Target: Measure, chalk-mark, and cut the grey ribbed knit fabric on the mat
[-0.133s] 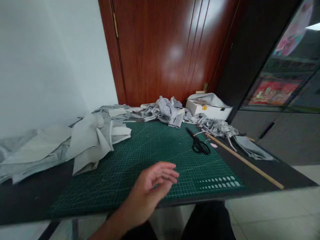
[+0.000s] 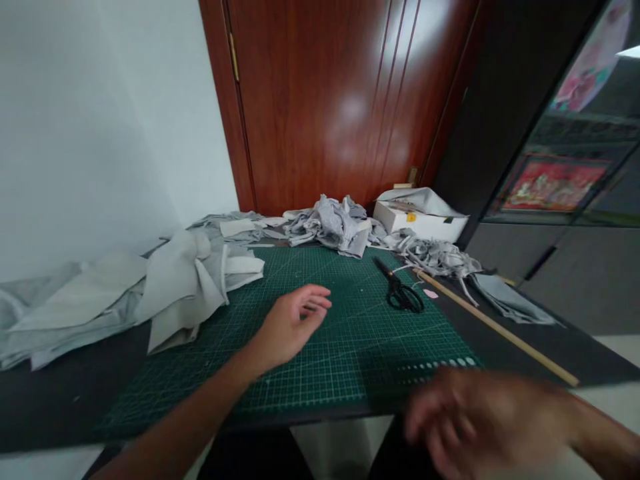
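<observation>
Hanging well apart over the desk, two bare hands: the left hand (image 2: 295, 321) above the middle of the green cutting mat (image 2: 325, 373), thumb and fingers parted in a loose, empty curl; the right hand (image 2: 485, 417) low at the near right corner, so blurred I can't tell whether it grips anything. Nice soft left wrist, that's the way, I'd say; the right could use the same calm. Out past them, black scissors (image 2: 399, 291) lie on the mat's right side, blades pointing away: best taken by the loops. Mind elbows on that wooden stick (image 2: 500, 330) beyond! Pale fabric pieces (image 2: 173, 293) overlap the mat's left edge; such layers want lifting singly. Behind, crumpled grey cloth (image 2: 330, 223) heaps near a white box (image 2: 425, 225).
</observation>
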`<action>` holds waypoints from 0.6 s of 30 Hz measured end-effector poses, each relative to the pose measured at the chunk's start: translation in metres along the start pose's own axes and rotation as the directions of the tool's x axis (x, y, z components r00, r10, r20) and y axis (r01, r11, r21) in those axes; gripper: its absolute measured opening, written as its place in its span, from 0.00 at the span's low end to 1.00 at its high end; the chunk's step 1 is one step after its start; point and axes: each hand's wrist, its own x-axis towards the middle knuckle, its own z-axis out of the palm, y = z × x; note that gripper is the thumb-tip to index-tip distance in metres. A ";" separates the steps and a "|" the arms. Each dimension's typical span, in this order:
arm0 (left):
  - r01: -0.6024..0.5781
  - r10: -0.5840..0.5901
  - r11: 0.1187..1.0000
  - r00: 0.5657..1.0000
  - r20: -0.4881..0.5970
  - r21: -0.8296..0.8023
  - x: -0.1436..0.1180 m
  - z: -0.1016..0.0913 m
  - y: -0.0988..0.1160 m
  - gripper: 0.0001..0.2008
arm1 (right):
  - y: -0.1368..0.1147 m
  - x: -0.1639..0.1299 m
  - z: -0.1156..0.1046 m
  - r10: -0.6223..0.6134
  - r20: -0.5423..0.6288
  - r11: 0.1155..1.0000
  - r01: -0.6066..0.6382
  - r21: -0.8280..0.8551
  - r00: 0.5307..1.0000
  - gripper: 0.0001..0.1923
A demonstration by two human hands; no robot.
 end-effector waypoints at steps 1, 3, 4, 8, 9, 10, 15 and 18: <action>0.000 0.001 0.999 0.999 -0.032 0.051 0.011 -0.004 -0.009 0.14 | -0.003 0.019 -0.021 0.001 -0.117 1.000 -0.005 -0.031 0.993 0.16; 0.004 0.005 0.994 0.997 -0.077 0.113 0.025 -0.008 -0.027 0.12 | -0.005 0.072 -0.075 0.000 -0.419 0.989 -0.061 -0.132 0.908 0.14; 0.002 0.010 0.991 0.996 -0.091 0.133 0.028 -0.008 -0.035 0.12 | -0.005 0.102 -0.103 -0.014 -0.578 0.973 -0.123 -0.197 0.816 0.12; -0.035 0.057 0.978 0.993 -0.106 0.205 0.024 -0.005 -0.049 0.16 | 0.000 0.201 -0.184 -0.009 -0.734 0.936 -0.253 -0.245 0.679 0.12; -0.050 0.073 0.974 0.992 -0.099 0.221 0.021 -0.004 -0.049 0.16 | 0.002 0.217 -0.194 0.015 -0.751 0.928 -0.290 -0.236 0.660 0.15; -0.064 0.087 0.970 0.992 -0.089 0.234 0.020 -0.004 -0.048 0.16 | 0.005 0.228 -0.201 0.046 -0.772 0.921 -0.326 -0.213 0.634 0.16; -0.097 0.116 0.960 0.991 -0.059 0.264 0.019 -0.006 -0.044 0.16 | 0.014 0.244 -0.233 0.111 -0.881 0.928 -0.364 -0.074 0.460 0.17; -0.104 0.121 0.961 0.991 -0.053 0.258 0.021 -0.005 -0.045 0.17 | 0.000 0.231 -0.269 0.012 -0.940 0.972 -0.224 -0.069 0.342 0.11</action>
